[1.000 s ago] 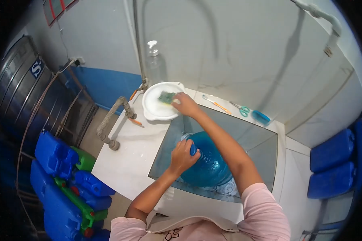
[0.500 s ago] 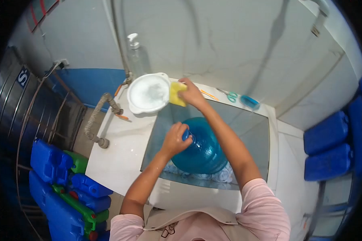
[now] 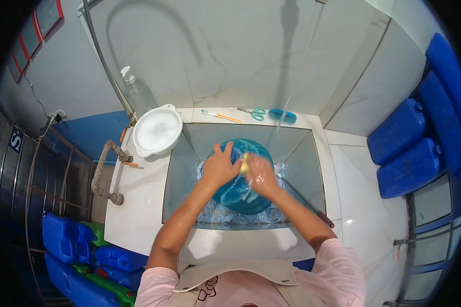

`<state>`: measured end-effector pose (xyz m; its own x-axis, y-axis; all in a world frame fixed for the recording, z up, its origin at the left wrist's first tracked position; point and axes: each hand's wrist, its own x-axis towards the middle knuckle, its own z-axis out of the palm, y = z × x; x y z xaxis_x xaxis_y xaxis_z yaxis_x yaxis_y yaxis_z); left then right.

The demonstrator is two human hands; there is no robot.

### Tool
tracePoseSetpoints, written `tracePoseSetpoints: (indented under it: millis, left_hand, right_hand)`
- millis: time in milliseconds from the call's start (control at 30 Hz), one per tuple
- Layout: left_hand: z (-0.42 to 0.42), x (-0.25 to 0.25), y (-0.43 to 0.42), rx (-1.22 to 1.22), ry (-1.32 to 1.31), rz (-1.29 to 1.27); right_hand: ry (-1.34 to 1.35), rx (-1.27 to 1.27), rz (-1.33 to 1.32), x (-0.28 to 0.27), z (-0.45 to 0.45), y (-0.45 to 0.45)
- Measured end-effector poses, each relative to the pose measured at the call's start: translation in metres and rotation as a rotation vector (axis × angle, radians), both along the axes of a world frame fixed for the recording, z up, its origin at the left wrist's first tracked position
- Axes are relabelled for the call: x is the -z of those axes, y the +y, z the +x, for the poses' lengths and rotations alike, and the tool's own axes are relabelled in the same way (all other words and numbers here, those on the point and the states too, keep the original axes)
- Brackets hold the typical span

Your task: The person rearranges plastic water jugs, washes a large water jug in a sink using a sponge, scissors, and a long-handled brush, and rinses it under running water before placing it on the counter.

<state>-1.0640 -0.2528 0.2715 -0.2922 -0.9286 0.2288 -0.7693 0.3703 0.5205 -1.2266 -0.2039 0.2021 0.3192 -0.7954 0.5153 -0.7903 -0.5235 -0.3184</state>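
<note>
A large round blue water jug [image 3: 243, 199] lies in the glass-sided sink [image 3: 317, 153], with crumpled blue-and-white material [image 3: 217, 214] beneath it. My left hand [image 3: 221, 166] is closed around the blue neck end of the jug. Against the jug's wet, soapy surface, my right hand [image 3: 261, 176] presses a yellow sponge [image 3: 245, 162]; the hand is slightly blurred and covers most of the sponge. To the left, a white basin [image 3: 141, 148] of suds stands on the counter.
Along the back ledge lie a toothbrush [image 3: 221, 116], scissors [image 3: 258, 114] and a blue brush [image 3: 283, 116]. A pump bottle [image 3: 140, 93] stands behind the basin. A long dark handle [image 3: 307, 202] leans across the sink's right side. Blue jerrycans [image 3: 410, 169] are at the right and lower left.
My right hand has brought the yellow sponge from beside the white basin down onto the jug. The view has shifted, and a long dark handle now shows in the sink.
</note>
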Motion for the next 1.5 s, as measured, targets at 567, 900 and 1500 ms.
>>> tracePoseSetpoints:
  millis: [567, 900, 1500]
  left_hand:
    - [0.020, 0.033, 0.005, 0.154, 0.174, -0.356]
    - [0.106, 0.088, 0.057, -0.431, 0.198, -0.040]
    - [-0.031, 0.017, -0.029, 0.233, 0.059, -0.259]
  right_hand:
    - [-0.174, 0.116, 0.076, -0.001, 0.031, -0.014]
    - [-0.725, 0.018, 0.685, -0.045, 0.064, -0.111]
    - [-1.093, 0.313, 0.855, -0.095, -0.090, -0.107]
